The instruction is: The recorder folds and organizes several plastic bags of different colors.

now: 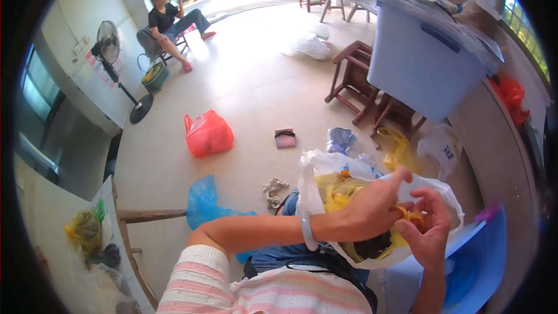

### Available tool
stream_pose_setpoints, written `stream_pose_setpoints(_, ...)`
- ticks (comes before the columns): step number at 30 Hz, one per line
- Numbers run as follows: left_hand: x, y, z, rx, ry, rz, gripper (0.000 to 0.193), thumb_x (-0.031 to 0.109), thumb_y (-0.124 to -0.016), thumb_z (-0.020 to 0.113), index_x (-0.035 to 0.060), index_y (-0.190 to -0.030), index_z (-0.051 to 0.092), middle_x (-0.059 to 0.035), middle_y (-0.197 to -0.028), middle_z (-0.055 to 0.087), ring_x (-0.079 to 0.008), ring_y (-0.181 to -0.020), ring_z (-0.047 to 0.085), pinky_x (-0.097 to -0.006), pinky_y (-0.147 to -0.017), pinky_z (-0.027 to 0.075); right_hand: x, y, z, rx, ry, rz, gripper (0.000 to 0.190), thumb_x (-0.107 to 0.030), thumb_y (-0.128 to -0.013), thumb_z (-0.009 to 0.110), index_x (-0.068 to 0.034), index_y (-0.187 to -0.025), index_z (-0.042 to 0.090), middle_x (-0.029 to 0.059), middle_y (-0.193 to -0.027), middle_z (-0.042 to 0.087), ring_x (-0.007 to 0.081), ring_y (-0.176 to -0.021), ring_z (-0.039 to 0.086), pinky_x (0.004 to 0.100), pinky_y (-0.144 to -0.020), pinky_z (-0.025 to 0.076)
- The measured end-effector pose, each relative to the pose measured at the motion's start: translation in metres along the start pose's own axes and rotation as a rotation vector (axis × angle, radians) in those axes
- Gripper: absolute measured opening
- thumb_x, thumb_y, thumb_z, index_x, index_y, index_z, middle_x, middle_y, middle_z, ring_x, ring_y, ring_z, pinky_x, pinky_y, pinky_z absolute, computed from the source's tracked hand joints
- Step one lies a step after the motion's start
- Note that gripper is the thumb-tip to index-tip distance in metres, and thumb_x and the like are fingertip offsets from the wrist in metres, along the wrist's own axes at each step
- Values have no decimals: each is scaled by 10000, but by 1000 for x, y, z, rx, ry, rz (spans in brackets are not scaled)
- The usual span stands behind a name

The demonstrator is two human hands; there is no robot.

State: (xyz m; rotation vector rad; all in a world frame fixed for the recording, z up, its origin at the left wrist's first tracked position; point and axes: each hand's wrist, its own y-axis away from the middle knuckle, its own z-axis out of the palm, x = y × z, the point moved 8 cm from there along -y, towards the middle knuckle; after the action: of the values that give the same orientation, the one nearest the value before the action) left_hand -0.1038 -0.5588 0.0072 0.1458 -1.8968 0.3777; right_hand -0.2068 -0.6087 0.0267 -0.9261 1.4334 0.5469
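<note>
A white plastic bag (311,168) lies wide open on my lap, with yellow plastic bags (342,192) and something dark inside. Over its right part, my left hand (383,209), with a pale bangle on the wrist, pinches a twisted yellow-orange strip of plastic (409,216). My right hand (425,226) grips the same strip from the other side, its fingers curled. Whether the strip belongs to a yellow bag below cannot be told. The fingertips of both hands nearly meet there.
A blue plastic tub (475,261) is at my right, a large lidded storage box (427,52) beyond. Wooden stools (355,80), a red bag (209,135), a blue bag (205,203) and a pink booklet-like thing (285,138) are on the floor. A person (168,22) sits near a standing fan (109,48).
</note>
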Motion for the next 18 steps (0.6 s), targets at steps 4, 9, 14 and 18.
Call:
stream_pose_setpoints(4,1,7,9,-48,-76,170,538,-53,-789,540,47,-1265,308,-254,-849,614,-420,-781,602,-439,-695,471,17,-2,5,49,95,95,173,3,-838,652,21,-993,577,21,-833,592,43,-734,563,178,-631,469)
stream_pose_setpoints(9,1,16,1,-106,6,193,478,-32,-865,494,56,-1283,278,-230,-857,595,-407,-786,586,-436,-691,455,26,-7,-13,193,325,24,34,-23,-882,608,-17,-913,596,-28,-770,552,5,-619,482,160,-488,350)
stream_pose_setpoints(14,-14,21,-10,-194,136,50,372,0,-892,474,72,-1206,288,-215,-796,573,-346,-768,589,-407,-665,455,35,-19,-47,298,-128,118,84,-51,-878,615,-58,-926,546,-51,-644,463,-15,-429,285,179,-381,194)
stream_pose_setpoints(18,-27,14,-23,-87,373,68,285,-24,-869,495,69,-1120,395,-127,-758,532,-242,-692,545,-340,-620,437,21,-14,-43,301,-288,48,149,-33,-873,600,-63,-998,524,-35,-671,471,-6,-413,289,180,-368,199)
